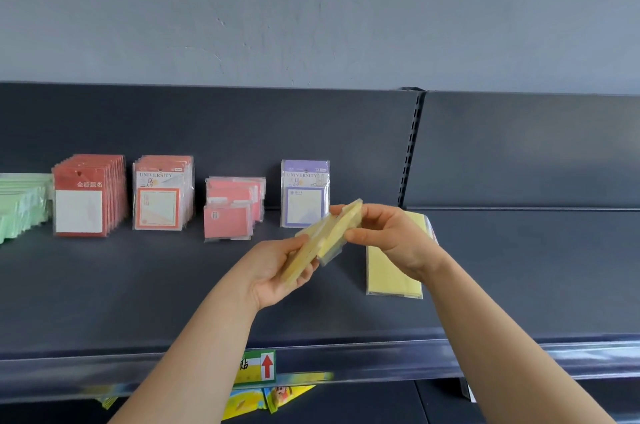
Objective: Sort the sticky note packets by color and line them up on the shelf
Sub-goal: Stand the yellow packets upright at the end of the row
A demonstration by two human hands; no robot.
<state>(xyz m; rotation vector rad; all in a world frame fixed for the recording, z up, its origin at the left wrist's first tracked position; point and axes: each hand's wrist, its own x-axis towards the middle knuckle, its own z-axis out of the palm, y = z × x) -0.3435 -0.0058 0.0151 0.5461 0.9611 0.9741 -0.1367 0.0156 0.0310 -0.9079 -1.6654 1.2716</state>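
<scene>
Label [258,365] with a red arrow is fixed to the front rail of the shelf [138,302], well in front of the purple packet [304,195], which stands upright at the back of the deck. Left forearm [194,354] and right forearm [502,337], both bare, rise from the bottom edge and converge just in front of the purple packet.

Left hand [277,274], in front and slightly left of it, is turned palm up. Its fingers curl beneath a yellow bundle [303,260] and the thumb lies along the upper face, a closed grip on the bundle.

Right hand [391,236], just right of the purple packet, shows its back to the camera with the wrist bent. Thumb and fingers pinch a second yellow packet [344,227] by its right end.

The two yellow items are tilted and touch between the hands. The number of packets in each cannot be told.

A flat yellow packet [391,276] lies on the deck in front and right of the purple packet, partly hidden by the right wrist.

Left of the purple packet, in line with it, stand pink packets [230,212], then orange-framed packets [161,195], then red packets [86,196], then green packets [20,205] at the frame edge.

Behind it are the dark back panel [207,125] and the grey wall [311,7].
</scene>
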